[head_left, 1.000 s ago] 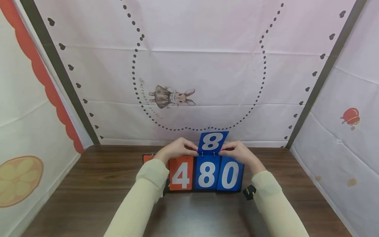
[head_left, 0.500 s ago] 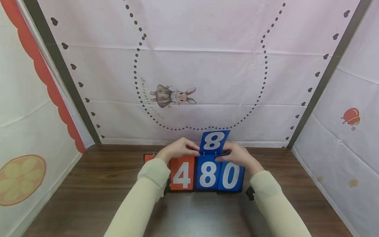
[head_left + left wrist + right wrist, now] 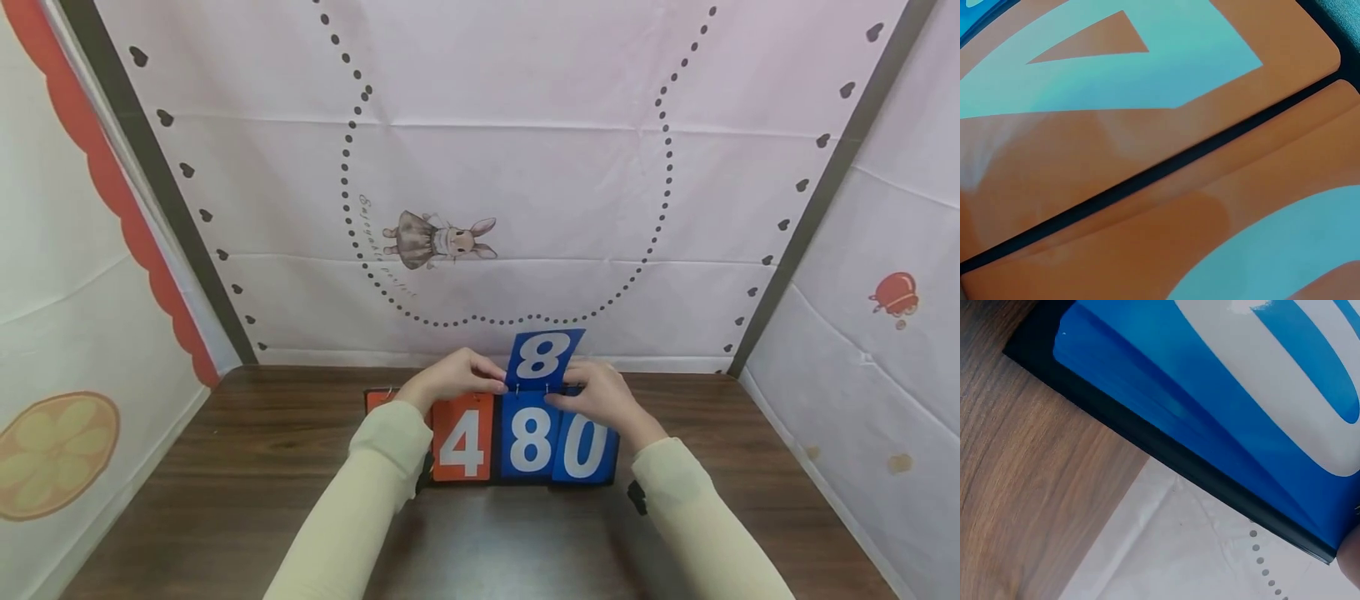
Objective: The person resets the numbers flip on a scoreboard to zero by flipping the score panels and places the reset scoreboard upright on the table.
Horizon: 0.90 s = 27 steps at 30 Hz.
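Note:
A flip scoreboard (image 3: 497,454) stands at the back of the table. It shows an orange 4 card (image 3: 462,437), a blue 8 card (image 3: 530,442) and a blue 0 card (image 3: 587,454). Another blue 8 card (image 3: 542,357) is flipped up above its rings. My left hand (image 3: 452,377) pinches at the raised card's lower left, covering much of the leftmost orange card. On the other side my right hand (image 3: 606,396) grips the top edge, thumb in front, other fingers partly hidden behind the raised card. In the right wrist view a fingertip (image 3: 1351,565) touches the board's corner.
The dark wooden table (image 3: 262,483) ends at a pale printed cloth wall (image 3: 555,208) just behind the scoreboard. Cloth panels also rise on the left and right. A small black object (image 3: 637,497) sits at the right cuff.
My right hand has slid left from the raised card's right edge; its thumb now lies at the top of the lower 8 card. The left hand and raised card stay nearly the same.

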Available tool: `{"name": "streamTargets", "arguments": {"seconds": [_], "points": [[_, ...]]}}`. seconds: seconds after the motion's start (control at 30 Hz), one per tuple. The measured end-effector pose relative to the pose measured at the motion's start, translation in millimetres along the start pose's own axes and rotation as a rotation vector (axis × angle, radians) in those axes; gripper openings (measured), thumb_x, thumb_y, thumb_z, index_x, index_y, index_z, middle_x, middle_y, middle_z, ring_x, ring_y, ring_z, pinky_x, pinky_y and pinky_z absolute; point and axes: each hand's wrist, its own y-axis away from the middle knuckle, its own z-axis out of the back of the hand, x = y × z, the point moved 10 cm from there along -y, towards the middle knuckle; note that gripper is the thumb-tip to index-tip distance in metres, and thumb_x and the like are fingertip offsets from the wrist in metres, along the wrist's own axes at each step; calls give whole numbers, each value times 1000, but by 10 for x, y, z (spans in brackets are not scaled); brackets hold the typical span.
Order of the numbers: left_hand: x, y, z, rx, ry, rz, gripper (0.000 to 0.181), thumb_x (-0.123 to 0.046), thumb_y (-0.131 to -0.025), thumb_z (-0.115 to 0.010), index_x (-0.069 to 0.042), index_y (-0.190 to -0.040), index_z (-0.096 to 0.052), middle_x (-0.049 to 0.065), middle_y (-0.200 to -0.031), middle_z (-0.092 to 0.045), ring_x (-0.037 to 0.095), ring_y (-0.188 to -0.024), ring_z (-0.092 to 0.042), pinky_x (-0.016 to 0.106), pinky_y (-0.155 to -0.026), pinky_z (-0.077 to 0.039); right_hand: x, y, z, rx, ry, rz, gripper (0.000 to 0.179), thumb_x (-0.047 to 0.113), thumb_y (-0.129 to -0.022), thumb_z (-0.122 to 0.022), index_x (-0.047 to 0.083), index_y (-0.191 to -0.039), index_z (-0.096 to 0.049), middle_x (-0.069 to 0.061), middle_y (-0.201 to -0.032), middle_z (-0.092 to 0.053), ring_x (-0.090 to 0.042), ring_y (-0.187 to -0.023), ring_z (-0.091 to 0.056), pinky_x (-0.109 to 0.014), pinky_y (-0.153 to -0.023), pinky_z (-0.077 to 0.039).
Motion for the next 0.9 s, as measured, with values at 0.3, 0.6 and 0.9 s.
{"name": "streamTargets", "arguments": {"seconds": [0.3,0.6,0.9], "points": [[10,-13,-1,3,-6,1,23,-23,-84,-70,-13,-104,-72,0,-105,-67,15,-95,-57,35,-88,-47,-59,9,-4,3,-5,-52,35,43,-80,-70,21,-107,-70,5,-108,-66,-20,-101,-58,-44,-86,-47],[-114,-15,-39,80,21,-118,17,-16,-85,-68,-11,-100,-73,1,-101,-68,17,-94,-58,31,-84,-49,-205,32,1,28,-298,-140,21,25,-85,-68,21,-104,-72,1,-113,-58,-24,-110,-48,-51,-92,-40],[-65,-13,-33,64,27,-86,17,-16,-84,-69,-13,-101,-73,-1,-100,-68,16,-93,-59,30,-83,-49,-142,17,28,54,-392,-34,12,6,-85,-66,11,-94,-71,-3,-104,-61,-24,-103,-52,-47,-90,-44]]}}
